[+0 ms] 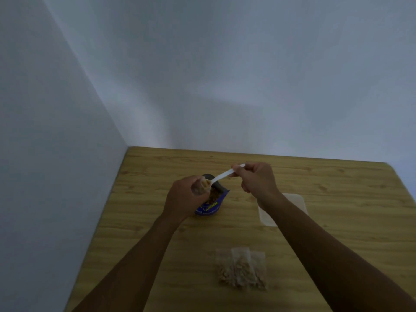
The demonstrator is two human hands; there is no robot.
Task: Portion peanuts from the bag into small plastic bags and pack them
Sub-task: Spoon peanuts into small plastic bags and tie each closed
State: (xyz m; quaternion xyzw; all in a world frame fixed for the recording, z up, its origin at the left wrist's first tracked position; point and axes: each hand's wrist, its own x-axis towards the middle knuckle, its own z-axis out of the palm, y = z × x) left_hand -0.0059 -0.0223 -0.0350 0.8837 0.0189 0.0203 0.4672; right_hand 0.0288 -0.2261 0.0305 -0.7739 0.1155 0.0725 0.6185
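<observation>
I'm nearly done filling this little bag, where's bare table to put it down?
Bare wood lies between the filled bags and the left edge of the table, and right of the clear sheet. It is crowded around the blue bag, under the left hand and right hand.

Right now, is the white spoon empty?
No, the white spoon in the right hand carries peanuts at the small bag in the left hand.

Over a wooden table [337,221], the left hand [183,197] holds a small clear bag [201,188] while the right hand [256,179] tips a white spoon [221,176] of peanuts [206,183] into it, above a blue bag [212,202].
</observation>
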